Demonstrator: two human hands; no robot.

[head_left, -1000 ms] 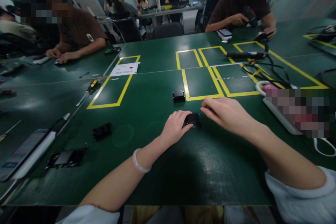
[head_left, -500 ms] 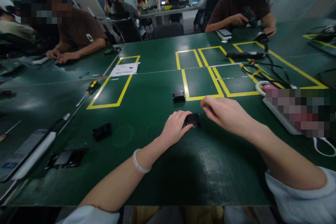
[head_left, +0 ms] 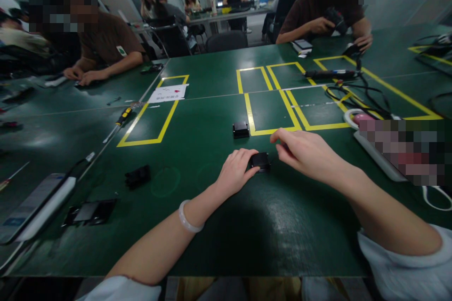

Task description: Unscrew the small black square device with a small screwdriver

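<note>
My left hand (head_left: 237, 169), with a pale bangle at its wrist, grips the left side of a small black block (head_left: 260, 162) on the green table (head_left: 208, 216). Just right of the block, my right hand (head_left: 298, 148) hovers with its fingers bent; the thumb and index finger are near each other, and whether anything tiny is between them is too small to tell. A second black block (head_left: 240, 129) lies a little beyond my left hand. Two more black parts, a small one (head_left: 137, 177) and a wider flat one (head_left: 90, 212), rest to the left.
A yellow-and-black screwdriver (head_left: 124, 116), a paper label (head_left: 168, 93) and a phone (head_left: 35, 202) are on the left. Yellow tape rectangles (head_left: 275, 130) mark the table. A black tool (head_left: 330, 74) with cables lies at the right, beyond a pale case (head_left: 379, 157). Two people sit across.
The thumb and index finger of my right hand have parted slightly. My left hand and the block under it have stayed in place.
</note>
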